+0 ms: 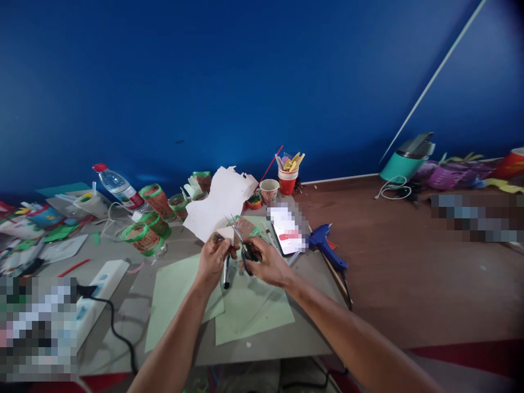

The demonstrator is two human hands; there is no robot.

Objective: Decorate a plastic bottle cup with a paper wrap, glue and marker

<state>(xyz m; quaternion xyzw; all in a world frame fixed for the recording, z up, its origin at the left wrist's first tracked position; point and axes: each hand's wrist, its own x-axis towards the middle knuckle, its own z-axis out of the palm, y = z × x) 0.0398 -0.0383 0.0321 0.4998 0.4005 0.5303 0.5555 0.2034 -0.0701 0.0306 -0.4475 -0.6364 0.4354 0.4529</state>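
Observation:
Near the middle of the table, my left hand (213,261) pinches a small piece of white paper (226,233). Beside it, the fingers of my right hand (268,262) are wrapped round the handles of a pair of scissors (246,255), whose blades point up and away, close to the paper piece. A dark marker (226,273) lies below, between my hands. Light green sheets (256,322) are spread under both hands. Just beyond them a large torn-edged white sheet (219,199) leans up. A brown and green piece (248,226) sits behind the blades, partly covered.
To the right are a lit phone (285,229) and a blue glue gun (328,245) with its cord. Paper cups (269,191) stand behind. Brown-green cups (141,238), a plastic bottle (119,185) and a white power strip (104,295) are on the left. A teal container (403,164) is far right.

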